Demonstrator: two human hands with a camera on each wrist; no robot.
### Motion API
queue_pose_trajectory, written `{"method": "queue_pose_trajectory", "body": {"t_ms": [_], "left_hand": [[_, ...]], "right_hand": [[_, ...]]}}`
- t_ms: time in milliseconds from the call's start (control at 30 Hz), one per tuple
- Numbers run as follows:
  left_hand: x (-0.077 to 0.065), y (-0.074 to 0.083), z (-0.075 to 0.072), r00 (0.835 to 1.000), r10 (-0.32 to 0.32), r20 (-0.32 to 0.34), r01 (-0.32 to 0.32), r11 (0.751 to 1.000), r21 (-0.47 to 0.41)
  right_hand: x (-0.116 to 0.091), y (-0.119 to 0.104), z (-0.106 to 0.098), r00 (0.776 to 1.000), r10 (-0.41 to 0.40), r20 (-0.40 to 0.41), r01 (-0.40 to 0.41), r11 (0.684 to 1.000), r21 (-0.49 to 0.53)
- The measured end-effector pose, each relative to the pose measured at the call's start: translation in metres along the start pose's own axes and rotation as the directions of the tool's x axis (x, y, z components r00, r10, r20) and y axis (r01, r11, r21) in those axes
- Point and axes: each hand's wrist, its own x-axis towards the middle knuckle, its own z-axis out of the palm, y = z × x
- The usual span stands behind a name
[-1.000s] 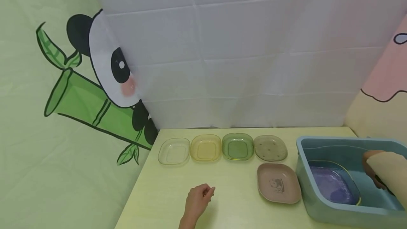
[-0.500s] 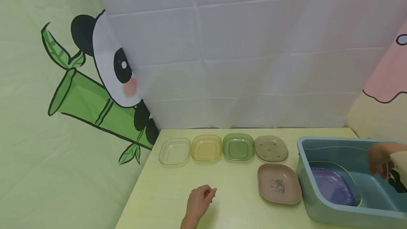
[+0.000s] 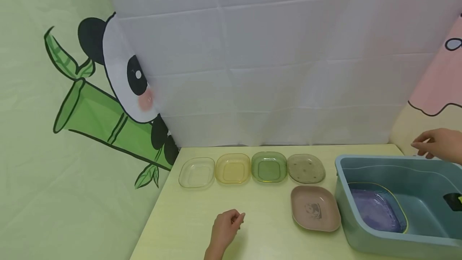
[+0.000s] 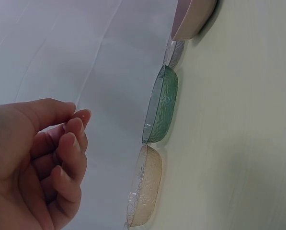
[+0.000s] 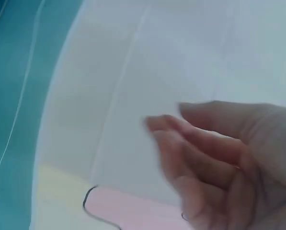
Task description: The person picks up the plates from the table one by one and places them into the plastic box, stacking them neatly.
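My left hand (image 3: 224, 230) hovers over the front of the table, fingers loosely curled, holding nothing. To its right is a pinkish-brown square plate (image 3: 315, 208) with a panda print. Beyond the hand, a row of small dishes runs along the back: clear (image 3: 197, 173), yellow (image 3: 233, 168), green (image 3: 269, 167) and greyish-olive with dark dots (image 3: 306, 168). My right hand (image 3: 441, 144) is raised over the far rim of the blue tub (image 3: 391, 234), fingers relaxed, nothing in them. Inside the tub lie a purple dish (image 3: 375, 210) and, at right, a small black-and-yellow thing (image 3: 452, 202).
The pale yellow table (image 3: 180, 220) ends at a white cloth backdrop (image 3: 267, 71). Left stands a green cloth (image 3: 29, 171) with a panda and bamboo drawing. A pink-and-cream cloth (image 3: 438, 75) hangs at the right.
My right hand has risen out of the tub to above its far rim, leaving the black-and-yellow thing visible inside. My left hand and the dishes have stayed in place.
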Motion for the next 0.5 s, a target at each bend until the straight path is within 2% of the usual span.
{"method": "queue_pose_trajectory", "body": {"t_ms": [33, 67, 100, 133, 233, 300, 367, 400, 500], "left_hand": [[0.0, 0.0, -0.001, 1.0, 0.002, 0.003, -0.002, 1.0, 0.0], [-0.001, -0.001, -0.002, 1.0, 0.005, 0.006, -0.005, 1.0, -0.001], [-0.001, -0.001, -0.003, 1.0, 0.009, 0.008, -0.009, 1.0, -0.003], [-0.001, -0.002, -0.004, 1.0, 0.013, 0.009, -0.013, 1.0, -0.003], [-0.001, -0.004, -0.007, 1.0, 0.022, 0.011, -0.022, 1.0, -0.003], [-0.001, -0.005, -0.008, 0.999, 0.034, 0.008, -0.034, 0.999, -0.004], [-0.002, -0.005, -0.008, 0.999, 0.049, 0.007, -0.049, 0.999, -0.012], [-0.002, -0.006, -0.009, 0.998, 0.059, 0.005, -0.059, 0.998, -0.017], [-0.004, -0.006, -0.01, 0.997, 0.078, 0.007, -0.078, 0.996, -0.032]], "right_hand": [[0.006, 0.013, 0.009, 0.995, 0.018, -0.096, -0.015, 0.999, 0.038], [0.009, 0.023, 0.016, 0.981, 0.041, -0.192, -0.026, 0.996, 0.08], [0.008, 0.023, 0.02, 0.954, 0.075, -0.291, -0.031, 0.988, 0.153], [0.001, 0.013, 0.019, 0.922, 0.095, -0.375, -0.012, 0.976, 0.218], [-0.043, -0.055, 0.0, 0.849, 0.178, -0.497, 0.031, 0.923, 0.383], [-0.077, -0.108, -0.013, 0.821, 0.202, -0.534, 0.056, 0.902, 0.428], [-0.105, -0.148, -0.018, 0.812, 0.18, -0.555, 0.062, 0.919, 0.389], [-0.115, -0.161, -0.017, 0.8, 0.168, -0.576, 0.065, 0.931, 0.36], [-0.136, -0.183, -0.006, 0.773, 0.127, -0.621, 0.075, 0.955, 0.289]]}}
